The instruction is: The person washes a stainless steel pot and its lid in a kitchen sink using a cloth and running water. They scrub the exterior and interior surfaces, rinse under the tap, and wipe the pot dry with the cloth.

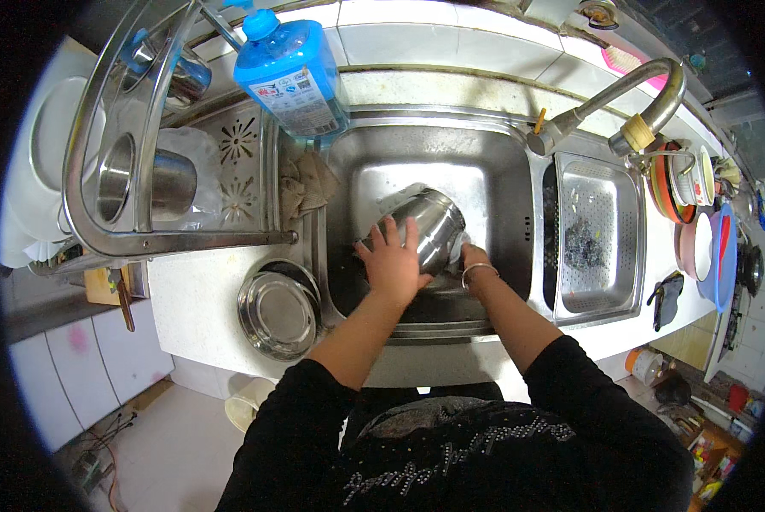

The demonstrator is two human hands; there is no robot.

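A stainless steel pot [435, 214] lies tilted on its side in the large steel sink basin [504, 192]. My left hand [392, 262] is spread over the pot's near left side and holds it. At the pot's right end, my right hand [476, 256] has a pale, crumpled cloth [459, 248] bunched in its fingers and pressed against the metal. The right fingertips are partly hidden. The pot's far side shows a paler, bubbly patch that may be suds.
A gooseneck faucet [667, 80] arches behind the basin. Right of it is a perforated drain basket [619, 275] with dark scraps. A blue pump bottle [293, 77], a brown rag [306, 182], a metal rack [184, 242] and steel bowls [280, 313] stand left.
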